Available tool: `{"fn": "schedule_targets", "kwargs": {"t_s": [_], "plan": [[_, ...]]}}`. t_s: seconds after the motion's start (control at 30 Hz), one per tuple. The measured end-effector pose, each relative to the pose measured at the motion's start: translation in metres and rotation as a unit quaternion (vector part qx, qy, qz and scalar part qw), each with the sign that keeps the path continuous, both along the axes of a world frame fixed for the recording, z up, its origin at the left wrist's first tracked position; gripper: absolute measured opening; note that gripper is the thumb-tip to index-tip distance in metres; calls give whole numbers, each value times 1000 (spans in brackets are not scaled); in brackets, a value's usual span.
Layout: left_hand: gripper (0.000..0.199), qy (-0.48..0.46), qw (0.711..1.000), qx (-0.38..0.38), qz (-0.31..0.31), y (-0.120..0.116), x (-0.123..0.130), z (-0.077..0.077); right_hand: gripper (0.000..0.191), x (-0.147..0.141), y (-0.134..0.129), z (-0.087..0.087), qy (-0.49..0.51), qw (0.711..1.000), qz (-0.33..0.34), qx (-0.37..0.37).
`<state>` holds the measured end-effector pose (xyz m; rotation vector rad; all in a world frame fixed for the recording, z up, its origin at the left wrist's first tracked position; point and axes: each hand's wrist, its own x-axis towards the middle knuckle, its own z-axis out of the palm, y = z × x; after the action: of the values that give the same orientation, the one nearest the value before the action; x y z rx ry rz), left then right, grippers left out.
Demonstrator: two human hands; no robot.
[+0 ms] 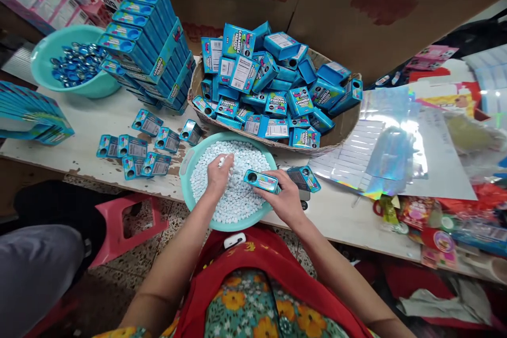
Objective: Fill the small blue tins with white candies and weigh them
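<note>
My left hand (219, 173) is over a turquoise basin (187, 169) full of small white candies (233, 211). Its fingers are closed around a few of those candies, some showing white at the fingertips. In my right hand (285, 194) is a small blue candy box (261, 181), held lying over the right part of the basin with its dark round hole facing up. Just right of that hand, another blue box (309, 178) rests on a small grey device (304, 195), mostly covered.
A cardboard tray (340, 137) heaped with blue boxes stands behind the basin. Several loose boxes (134, 145) lie to the left, before a tall stack of boxes (158, 47). A second basin (43, 66) holds blue shiny pieces. Iridescent sheets (392, 142) lie right; a pink stool (114, 222) stands below left.
</note>
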<state>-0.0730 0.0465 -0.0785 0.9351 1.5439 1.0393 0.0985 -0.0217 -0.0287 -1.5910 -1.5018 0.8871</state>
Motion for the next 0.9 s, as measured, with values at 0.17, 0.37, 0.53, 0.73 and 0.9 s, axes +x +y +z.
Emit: {"fn": "schedule_targets", "kwargs": {"t_s": [0.17, 0.37, 0.53, 0.73, 0.9], "plan": [[26, -234, 970, 36, 58, -11, 14, 60, 29, -21, 5, 7, -41, 996, 80, 12], [20, -262, 947, 140, 121, -11, 18, 80, 31, -35, 9, 20, -65, 993, 94, 37], [27, -279, 946, 96, 134, -2, 19, 85, 30, -32, 14, 24, -69, 992, 96, 37], [33, -246, 957, 85, 131, 1, 20, 88, 28, -31, 19, 26, -53, 994, 85, 34], [29, -219, 962, 87, 139, 3, 21, 90, 30, -33, 21, 25, -50, 994, 86, 40]]}}
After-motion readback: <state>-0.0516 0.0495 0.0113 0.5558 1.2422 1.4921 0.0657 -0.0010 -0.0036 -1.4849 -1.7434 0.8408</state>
